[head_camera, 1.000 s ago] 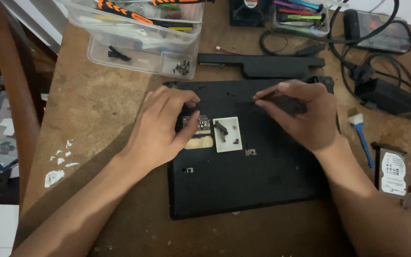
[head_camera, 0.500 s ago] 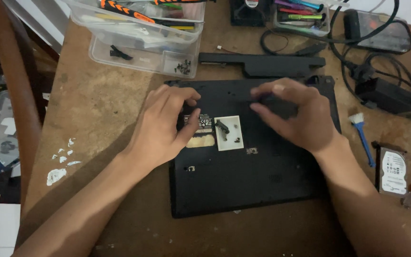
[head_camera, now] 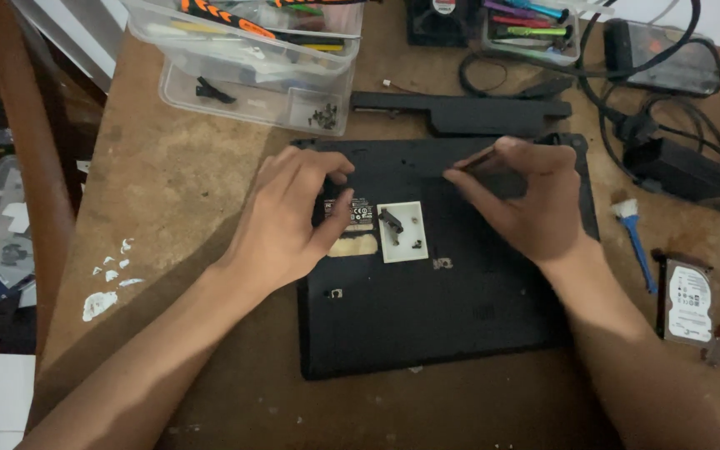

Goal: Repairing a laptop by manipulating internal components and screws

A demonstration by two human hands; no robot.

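Both hands — left hand point(head_camera: 289, 221); right hand point(head_camera: 527, 204) — on upturned laptop point(head_camera: 435, 317)

Free: bare wooden table point(head_camera: 168, 192) left of the upturned black laptop point(head_camera: 427, 325), and its near edge. Blocked: clear plastic bins point(head_camera: 252, 75) far left, long black battery point(head_camera: 460, 112) just behind, cables and adapter point(head_camera: 677, 167) right, hard drive point(head_camera: 687, 302) near right

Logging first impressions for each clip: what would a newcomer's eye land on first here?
First, the black laptop base lying upside down mid-table, with the left hand resting on its upper left part and the right hand at its top edge, fingertips pinched on something small and dark. Between the hands sits a small white card carrying loose dark bits. At the right edge a bare hard drive lies beside a blue brush.
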